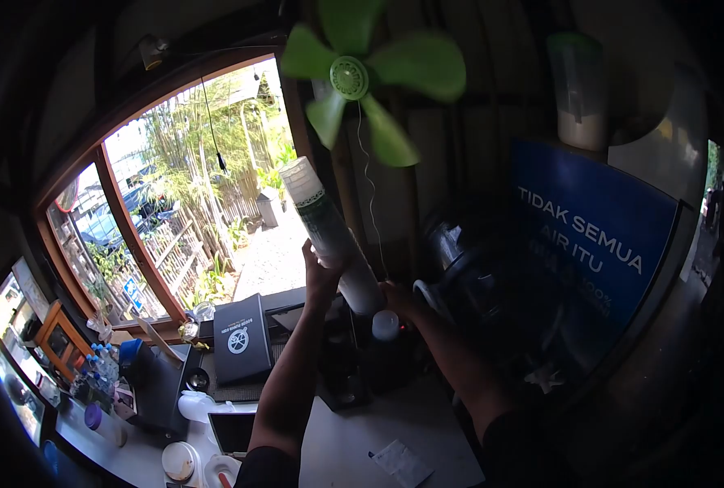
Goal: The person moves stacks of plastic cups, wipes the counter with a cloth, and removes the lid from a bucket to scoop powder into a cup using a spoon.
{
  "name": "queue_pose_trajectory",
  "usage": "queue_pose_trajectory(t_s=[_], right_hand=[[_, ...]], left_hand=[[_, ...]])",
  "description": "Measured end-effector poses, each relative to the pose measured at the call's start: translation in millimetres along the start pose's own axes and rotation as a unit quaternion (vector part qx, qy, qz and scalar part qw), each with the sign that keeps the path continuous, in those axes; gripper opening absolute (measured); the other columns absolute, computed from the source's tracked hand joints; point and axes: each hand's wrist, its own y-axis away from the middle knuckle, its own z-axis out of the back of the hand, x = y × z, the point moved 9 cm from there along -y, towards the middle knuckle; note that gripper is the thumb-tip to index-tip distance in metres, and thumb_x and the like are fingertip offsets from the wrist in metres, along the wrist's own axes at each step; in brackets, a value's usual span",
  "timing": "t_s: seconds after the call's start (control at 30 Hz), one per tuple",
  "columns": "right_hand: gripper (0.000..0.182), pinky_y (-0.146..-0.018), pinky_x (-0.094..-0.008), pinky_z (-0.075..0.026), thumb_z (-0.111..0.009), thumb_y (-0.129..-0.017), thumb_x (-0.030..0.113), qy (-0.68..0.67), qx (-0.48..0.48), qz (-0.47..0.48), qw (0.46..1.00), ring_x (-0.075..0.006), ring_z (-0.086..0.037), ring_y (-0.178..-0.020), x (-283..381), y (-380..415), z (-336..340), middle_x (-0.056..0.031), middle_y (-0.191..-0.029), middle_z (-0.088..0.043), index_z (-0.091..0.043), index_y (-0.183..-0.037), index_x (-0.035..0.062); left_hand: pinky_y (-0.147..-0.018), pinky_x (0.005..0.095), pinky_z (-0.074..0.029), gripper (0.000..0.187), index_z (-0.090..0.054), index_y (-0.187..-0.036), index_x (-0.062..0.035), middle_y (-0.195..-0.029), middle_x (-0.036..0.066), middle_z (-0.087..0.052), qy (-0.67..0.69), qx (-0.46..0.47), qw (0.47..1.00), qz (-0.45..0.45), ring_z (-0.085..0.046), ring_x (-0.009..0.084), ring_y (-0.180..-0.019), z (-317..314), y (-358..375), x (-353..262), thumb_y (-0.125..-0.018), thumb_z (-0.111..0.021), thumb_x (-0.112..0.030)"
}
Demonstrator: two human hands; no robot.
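A long stack of clear plastic cups [327,224] in a sleeve leans diagonally in front of the window, its upper end at the upper left. My left hand [321,278] is closed around the middle of the stack. Near the stack's lower end is my right hand [399,298], dark against the shadow; its fingers are too dim to make out. A small white round lid or cup [385,325] stands just below, between my forearms.
A green fan [348,77] hangs above, its cord dangling. Black menu folder [242,340], bottles [102,362] and containers [180,461] stand at left. A packet [401,464] lies on the white counter [338,447]. A blue sign [594,244] and large water bottle [460,252] are right.
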Motion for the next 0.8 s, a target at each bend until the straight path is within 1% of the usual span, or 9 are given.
queue_pose_trajectory(t_s=[0.13, 0.23, 0.33, 0.43, 0.53, 0.63, 0.7, 0.77, 0.8], right_hand=[[0.084, -0.101, -0.0457, -0.046, -0.089, -0.059, 0.028, -0.073, -0.001, 0.007, 0.997, -0.0379, -0.058, -0.115, -2.8, -2.5, 1.5, -0.0158, -0.125, -0.059, -0.052, -0.133, 0.0091], [0.086, -0.098, -0.044, -0.049, -0.091, -0.062, 0.023, -0.168, -0.018, 0.045, 0.985, -0.0328, -0.061, -0.112, 7.5, 1.3, 10.0, -0.0158, -0.123, -0.061, -0.049, -0.135, 0.0068], [0.087, -0.094, -0.0407, -0.051, -0.092, -0.065, 0.022, -0.346, 0.008, 0.06, 0.936, -0.0265, -0.061, -0.11, 15.9, 5.5, 14.0, -0.0148, -0.119, -0.061, -0.046, -0.137, 0.0054], [0.086, -0.091, -0.0393, -0.052, -0.09, -0.068, 0.024, -0.376, 0.045, 0.048, 0.924, -0.0228, -0.061, -0.107, 27.4, 5.9, 24.0, -0.0131, -0.115, -0.061, -0.044, -0.138, 0.0058], [0.082, -0.089, -0.0392, -0.053, -0.088, -0.071, 0.028, -0.228, -0.034, 0.068, 0.971, -0.022, -0.061, -0.106, 20.0, 5.8, 26.5, -0.0122, -0.114, -0.06, -0.045, -0.137, 0.0062], [0.076, -0.089, -0.0402, -0.053, -0.085, -0.075, 0.033, -0.173, -0.009, 0.009, 0.985, -0.0223, -0.061, -0.108, 0.6, -0.5, 12.9, -0.0122, -0.116, -0.06, -0.048, -0.135, 0.0066], [0.07, -0.089, -0.0411, -0.053, -0.082, -0.077, 0.033, -0.286, 0.074, -0.004, 0.955, -0.0237, -0.06, -0.109, -0.4, -9.3, -7.5, -0.0135, -0.115, -0.061, -0.05, -0.134, 0.0072], [0.063, -0.09, -0.0414, -0.052, -0.08, -0.08, 0.032, -0.307, 0.064, -0.001, 0.949, -0.0246, -0.061, -0.109, -2.2, -6.3, -9.1, -0.0142, -0.114, -0.062, -0.053, -0.131, 0.0072], [0.059, -0.09, -0.0413, -0.052, -0.079, -0.081, 0.031, -0.275, 0.008, 0.009, 0.961, -0.0248, -0.061, -0.108, 23.7, 11.1, 19.6, -0.0142, -0.113, -0.062, -0.054, -0.129, 0.0069]], left_hand=[[-0.094, 0.0405, -0.053, 0.089, -0.018, -0.142, -0.0039, -0.124, 0.02, -0.054, 0.023, 0.024, 0.999, 0.004, -0.058, 0.0282, -0.114, -12.7, 4.4, 10.4, -0.077, -0.08, -0.003], [-0.093, 0.0405, -0.053, 0.086, -0.02, -0.14, -0.0029, -0.123, 0.019, -0.054, 0.038, 0.029, 0.999, 0.023, -0.059, 0.028, -0.114, -15.9, 10.4, 20.9, -0.078, -0.08, -0.004], [-0.094, 0.0403, -0.052, 0.086, -0.022, -0.14, -0.0019, -0.125, 0.018, -0.053, 0.009, 0.054, 0.997, 0.05, -0.057, 0.0276, -0.115, -21.9, 11.9, 48.7, -0.077, -0.081, -0.008], [-0.093, 0.0391, -0.053, 0.083, -0.025, -0.137, -0.0005, -0.125, 0.018, -0.053, -0.032, 0.069, 0.996, 0.043, -0.058, 0.0266, -0.114, -29.0, 22.5, 47.7, -0.077, -0.082, -0.012], [-0.09, 0.0375, -0.054, 0.078, -0.029, -0.133, -0.001, -0.125, 0.018, -0.053, 0.017, 0.057, 0.998, 0.029, -0.059, 0.0265, -0.113, -31.5, 24.5, 56.0, -0.078, -0.083, -0.014], [-0.092, 0.0395, -0.052, 0.08, -0.026, -0.136, -0.0028, -0.126, 0.02, -0.053, 0.008, 0.084, 0.995, 0.051, -0.059, 0.029, -0.115, -32.8, 20.1, 74.6, -0.079, -0.082, -0.015], [-0.094, 0.0413, -0.051, 0.084, -0.024, -0.138, -0.0032, -0.127, 0.021, -0.052, -0.075, 0.124, 0.989, 0.015, -0.058, 0.0312, -0.116, -37.2, 21.1, 91.8, -0.079, -0.082, -0.017], [-0.096, 0.0427, -0.049, 0.086, -0.022, -0.14, -0.0032, -0.127, 0.022, -0.052, -0.135, 0.126, 0.983, 0.001, -0.058, 0.0331, -0.117, -36.4, 28.1, 107.7, -0.079, -0.082, -0.019], [-0.097, 0.0433, -0.048, 0.087, -0.022, -0.14, -0.003, -0.128, 0.022, -0.053, -0.157, 0.113, 0.981, 0.003, -0.058, 0.034, -0.117, -38.9, 33.3, 92.1, -0.079, -0.082, -0.021]])
